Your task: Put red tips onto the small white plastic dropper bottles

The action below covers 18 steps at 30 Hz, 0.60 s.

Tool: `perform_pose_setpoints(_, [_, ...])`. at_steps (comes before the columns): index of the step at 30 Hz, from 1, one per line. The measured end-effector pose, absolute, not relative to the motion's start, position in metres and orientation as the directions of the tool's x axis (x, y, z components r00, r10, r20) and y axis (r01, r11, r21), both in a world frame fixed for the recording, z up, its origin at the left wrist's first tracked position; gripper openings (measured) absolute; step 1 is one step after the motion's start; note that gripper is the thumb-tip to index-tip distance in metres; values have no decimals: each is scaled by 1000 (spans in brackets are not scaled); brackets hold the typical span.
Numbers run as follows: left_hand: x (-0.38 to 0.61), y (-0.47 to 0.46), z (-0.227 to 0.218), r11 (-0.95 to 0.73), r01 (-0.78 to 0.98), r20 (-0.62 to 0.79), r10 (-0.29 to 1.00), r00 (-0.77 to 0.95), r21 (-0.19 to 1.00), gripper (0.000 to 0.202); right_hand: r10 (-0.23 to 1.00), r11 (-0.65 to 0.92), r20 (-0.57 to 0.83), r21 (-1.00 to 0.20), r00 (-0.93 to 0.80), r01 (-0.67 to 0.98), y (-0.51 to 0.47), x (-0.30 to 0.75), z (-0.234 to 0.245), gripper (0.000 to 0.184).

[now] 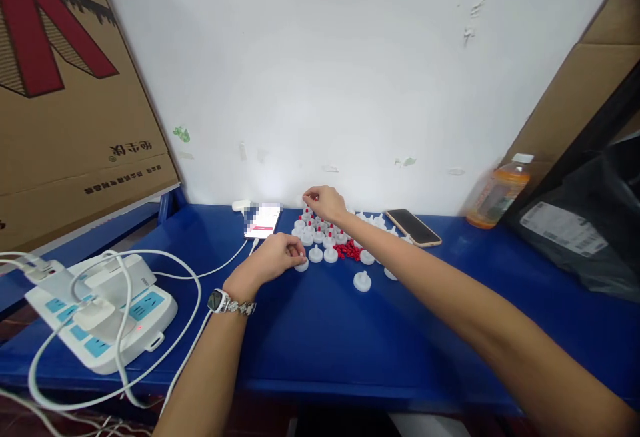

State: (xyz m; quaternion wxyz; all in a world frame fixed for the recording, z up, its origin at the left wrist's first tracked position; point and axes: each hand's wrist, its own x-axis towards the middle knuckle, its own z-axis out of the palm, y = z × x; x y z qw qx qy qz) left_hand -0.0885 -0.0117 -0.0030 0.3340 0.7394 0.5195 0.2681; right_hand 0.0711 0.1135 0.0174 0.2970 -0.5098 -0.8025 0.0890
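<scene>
On a blue table (320, 330) lies a cluster of small white round caps (316, 230), some with red tips, beside a little heap of red pieces (349, 250). My left hand (273, 257), with a wristwatch on the wrist, is closed with its fingertips on a white cap (302, 265) at the cluster's near left. My right hand (324, 201) reaches over the far side of the cluster, fingers pinched on a small white piece I cannot make out well. Loose white caps (362, 281) lie nearer to me.
A white phone (262, 219) on a cable lies left of the caps, a dark phone (413, 226) right. A white power strip (100, 314) with plugs and cables sits at the near left. An orange drink bottle (497, 197), a black bag (585, 224) and cardboard boxes (60, 90) stand around.
</scene>
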Motion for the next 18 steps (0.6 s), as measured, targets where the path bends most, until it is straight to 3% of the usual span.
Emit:
perform_pose_setpoints(4, [-88, -11, -4, -240, 604, 51, 948, 313, 760, 21, 809, 566, 306, -174, -502, 806, 125, 52, 16, 30])
perform_pose_setpoints(6, [-88, -11, -5, -240, 600, 56, 950, 308, 763, 20, 789, 596, 256, -96, -559, 797, 130, 47, 14, 28])
perform_pose_setpoints(14, [-90, -9, -6, -278, 612, 106, 947, 303, 740, 17, 803, 588, 163, -58, -573, 807, 131, 55, 17, 29])
perform_pose_setpoints(18, [-90, -9, -3, -392, 622, 260, 919, 297, 678, 21, 809, 569, 299, -184, -506, 802, 107, 75, 22, 38])
